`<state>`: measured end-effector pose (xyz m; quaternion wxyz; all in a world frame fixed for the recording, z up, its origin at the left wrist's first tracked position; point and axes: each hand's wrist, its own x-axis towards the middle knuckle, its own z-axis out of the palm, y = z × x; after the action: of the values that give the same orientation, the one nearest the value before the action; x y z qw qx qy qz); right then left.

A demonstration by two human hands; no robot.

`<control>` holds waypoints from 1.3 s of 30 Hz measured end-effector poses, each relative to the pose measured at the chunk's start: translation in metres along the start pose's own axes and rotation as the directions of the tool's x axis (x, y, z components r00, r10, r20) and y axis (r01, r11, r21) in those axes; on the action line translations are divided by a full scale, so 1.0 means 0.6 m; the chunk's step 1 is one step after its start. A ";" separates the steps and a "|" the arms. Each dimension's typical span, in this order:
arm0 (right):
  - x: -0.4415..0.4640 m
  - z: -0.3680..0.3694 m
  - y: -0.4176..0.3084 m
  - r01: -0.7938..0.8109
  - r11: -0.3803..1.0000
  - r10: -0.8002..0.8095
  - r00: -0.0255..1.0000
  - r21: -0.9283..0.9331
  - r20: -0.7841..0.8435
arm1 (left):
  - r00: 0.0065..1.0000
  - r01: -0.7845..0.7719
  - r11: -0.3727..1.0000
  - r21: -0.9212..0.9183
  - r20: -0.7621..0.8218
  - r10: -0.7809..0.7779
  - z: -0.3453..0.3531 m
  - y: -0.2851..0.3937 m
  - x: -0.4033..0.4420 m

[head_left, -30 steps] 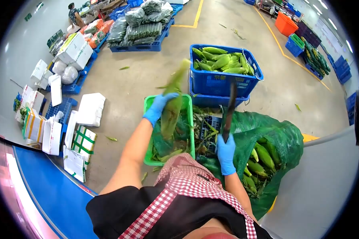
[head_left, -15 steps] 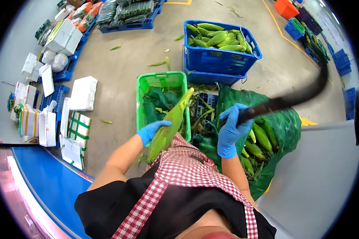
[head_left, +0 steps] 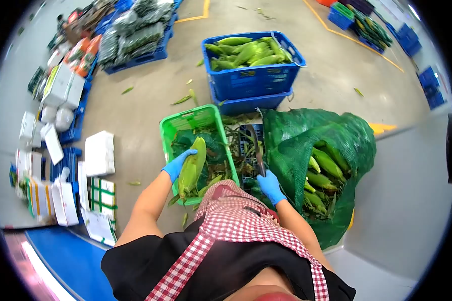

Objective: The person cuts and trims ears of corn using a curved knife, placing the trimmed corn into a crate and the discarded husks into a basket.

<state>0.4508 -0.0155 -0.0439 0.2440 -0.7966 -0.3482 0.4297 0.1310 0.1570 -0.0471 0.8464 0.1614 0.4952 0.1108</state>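
Note:
My left hand (head_left: 180, 164), in a blue glove, is closed around an ear of corn (head_left: 192, 168) in its green husk. The ear stands tilted over the green crate (head_left: 164, 135), tip upward. In my right hand (head_left: 271, 187), also gloved in blue, is the handle of a sickle (head_left: 256, 146). Its dark curved blade points away from me, above a dark blue crate (head_left: 248, 173) littered with husk scraps. To the right of that hand lies a green mesh sack (head_left: 296, 150), its mouth showing several unhusked ears (head_left: 326, 165).
Ahead, a blue crate (head_left: 256, 83) heaped with corn sits on another blue crate (head_left: 251, 104). White foam boxes (head_left: 99, 153) and loaded pallets line the left. A grey panel (head_left: 407, 185) rises at the right. Husk bits lie on the floor.
The sickle has come down from its raised position at the right to above the dark blue crate. The corn has moved slightly left, and its pale, long tip no longer shows. My view has shifted.

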 end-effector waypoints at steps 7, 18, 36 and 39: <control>-0.078 -0.027 0.134 -0.080 0.973 0.116 0.981 0.217 -0.157 | 0.963 -0.149 0.968 -0.200 0.193 0.188 0.095 0.106 0.047; 0.060 -0.034 -0.187 -0.165 0.570 -0.038 0.973 0.805 0.227 | 0.797 -0.209 0.940 -0.270 0.510 0.324 0.207 0.108 -0.006; 0.165 0.059 -0.214 0.041 0.708 -0.073 0.997 0.705 0.015 | 0.847 -0.480 0.756 -0.444 -0.011 0.532 0.003 0.017 -0.063; 0.143 0.064 -0.177 -0.333 0.740 -0.009 0.863 0.584 0.505 | 0.827 -0.460 0.737 -0.495 0.064 0.559 0.082 0.147 -0.037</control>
<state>0.4147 0.1214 -0.0347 0.3732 -0.5578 -0.1516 0.7257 0.1606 0.2224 0.0270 0.8434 0.0977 0.2993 0.4354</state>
